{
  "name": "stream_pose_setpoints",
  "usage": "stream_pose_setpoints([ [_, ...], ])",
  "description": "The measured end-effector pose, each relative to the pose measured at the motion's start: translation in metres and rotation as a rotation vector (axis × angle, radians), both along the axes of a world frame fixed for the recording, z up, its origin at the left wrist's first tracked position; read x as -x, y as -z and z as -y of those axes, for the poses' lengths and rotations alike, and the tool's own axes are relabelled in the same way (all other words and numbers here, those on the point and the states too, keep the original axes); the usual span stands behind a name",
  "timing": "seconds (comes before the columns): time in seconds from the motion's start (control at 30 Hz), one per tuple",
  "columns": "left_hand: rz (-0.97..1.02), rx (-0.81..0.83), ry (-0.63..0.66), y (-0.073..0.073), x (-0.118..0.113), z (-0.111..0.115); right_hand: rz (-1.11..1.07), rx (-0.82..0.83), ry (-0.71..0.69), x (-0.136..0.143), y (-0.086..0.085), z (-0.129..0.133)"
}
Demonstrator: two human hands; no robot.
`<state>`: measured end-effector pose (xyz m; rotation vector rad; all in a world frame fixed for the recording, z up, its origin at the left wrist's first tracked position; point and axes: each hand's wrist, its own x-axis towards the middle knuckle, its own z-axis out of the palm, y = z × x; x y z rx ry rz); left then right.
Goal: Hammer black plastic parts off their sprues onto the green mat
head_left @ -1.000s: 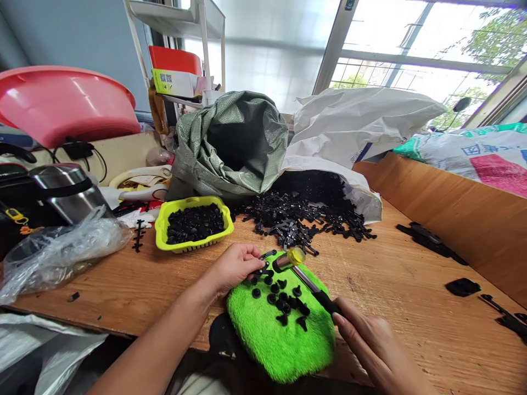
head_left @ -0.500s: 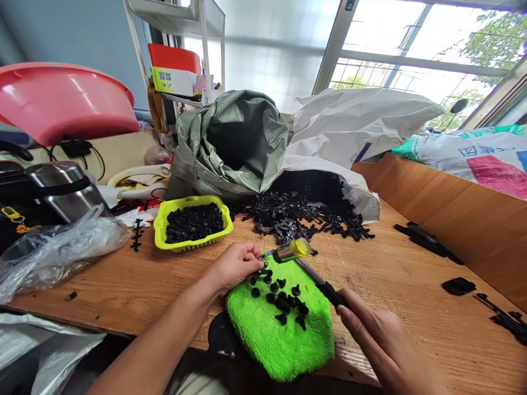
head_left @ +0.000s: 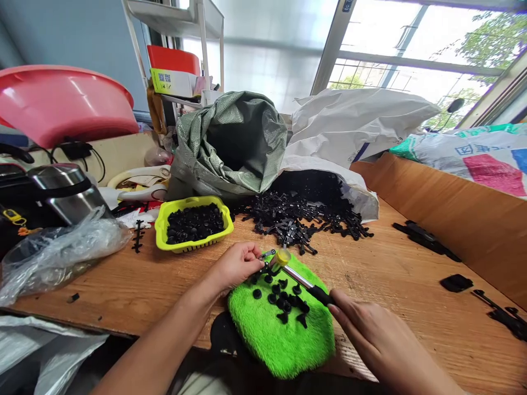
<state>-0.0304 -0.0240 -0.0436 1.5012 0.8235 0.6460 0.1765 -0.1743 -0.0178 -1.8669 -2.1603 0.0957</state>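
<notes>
My left hand [head_left: 241, 263] pinches a small black part [head_left: 267, 254] at the upper left edge of a bright green cloth [head_left: 284, 345]. In my right hand [head_left: 358, 318] is the black grip of a small hammer [head_left: 302, 278] with a metal shaft. Its yellow head [head_left: 282, 257] is over the cloth's top edge, just right of my left fingertips; whether it touches the part is unclear. Several round black pieces [head_left: 284, 302] lie on the cloth below the head.
A yellow basket [head_left: 228, 222] of black pieces stands left of a heap of black parts [head_left: 288, 219]. Behind are an open grey-green sack [head_left: 189, 159] and a white sack [head_left: 349, 120]. Clear plastic [head_left: 61, 252] lies left; loose black parts [head_left: 456, 282] lie right.
The hammer head has dropped down and to the left, closer to my left fingers. My right hand has shifted slightly left with it. My left hand has hardly moved.
</notes>
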Motion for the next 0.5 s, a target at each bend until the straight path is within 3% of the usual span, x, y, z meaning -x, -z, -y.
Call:
stream_pose_setpoints([
  [0.33,-0.004,0.053,0.0,-0.0041,0.0001,0.0032,-0.021,-0.026,-0.006,-0.001,-0.0002,0.0012],
  [0.5,-0.006,0.08,-0.001,-0.0044,0.0002,0.0031,-0.028,-0.135,0.016,-0.0007,-0.0015,0.001],
])
